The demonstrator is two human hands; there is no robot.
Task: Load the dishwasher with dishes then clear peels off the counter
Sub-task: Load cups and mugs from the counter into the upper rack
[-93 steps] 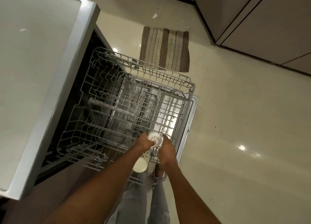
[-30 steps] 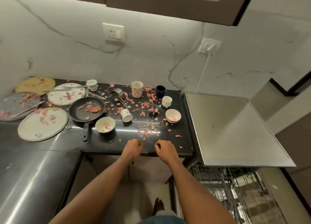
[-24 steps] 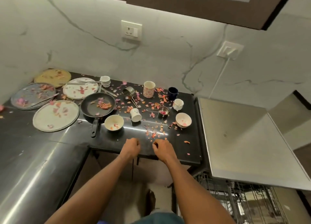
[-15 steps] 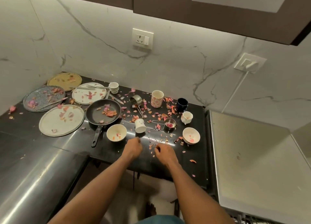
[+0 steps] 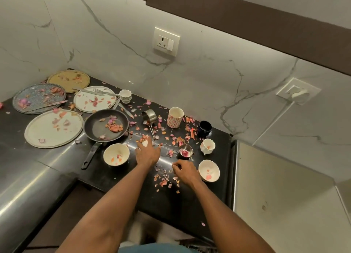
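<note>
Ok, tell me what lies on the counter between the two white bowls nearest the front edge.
In the head view, between the left bowl and the right bowl: both hands, left hand and right hand, plus scattered peels on the black counter.

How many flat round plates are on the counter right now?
4, all at the left end: a gold plate in the back corner, a speckled grey plate, a white plate with cutlery, and a large white plate nearest the front.

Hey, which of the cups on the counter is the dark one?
The navy cup by the wall, right of the tall floral mug. The footed cup in front of it and the stacked cups are white.
</note>
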